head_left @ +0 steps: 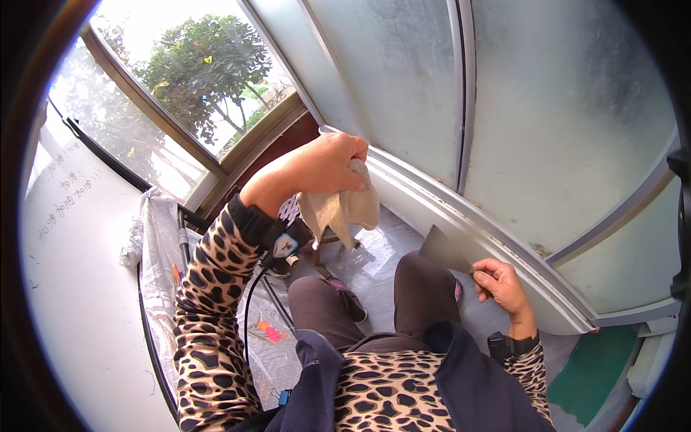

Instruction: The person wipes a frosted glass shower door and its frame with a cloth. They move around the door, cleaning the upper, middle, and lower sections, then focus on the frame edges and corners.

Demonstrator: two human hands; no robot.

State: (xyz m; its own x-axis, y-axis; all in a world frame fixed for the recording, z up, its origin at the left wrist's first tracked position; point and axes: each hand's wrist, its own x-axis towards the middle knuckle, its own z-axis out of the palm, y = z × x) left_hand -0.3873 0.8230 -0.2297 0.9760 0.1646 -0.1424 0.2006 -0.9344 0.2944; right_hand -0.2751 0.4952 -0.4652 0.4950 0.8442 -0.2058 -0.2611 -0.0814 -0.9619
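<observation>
My left hand [327, 169] is raised in front of me, its fingers closed on a beige cloth [356, 201]. The cloth hangs down in folds beside the sliding frosted glass panel. Lower and to the right, my right hand [502, 288] pinches the edge of a thin, flat grey sheet [448, 250], which looks blurred. Its exact kind I cannot make out. The sheet sits between my right knee and the white sill of the glass partition. A black band with a small device and a cable is on my left wrist; another black band circles my right wrist.
Frosted glass panels [554, 129] in metal frames rise ahead and to the right, above a white track [461, 209]. At left stand a white board [72, 273] and a plastic-covered piece [155, 237]. A window [165, 93] shows a tree outside. A green mat [594, 374] lies at lower right.
</observation>
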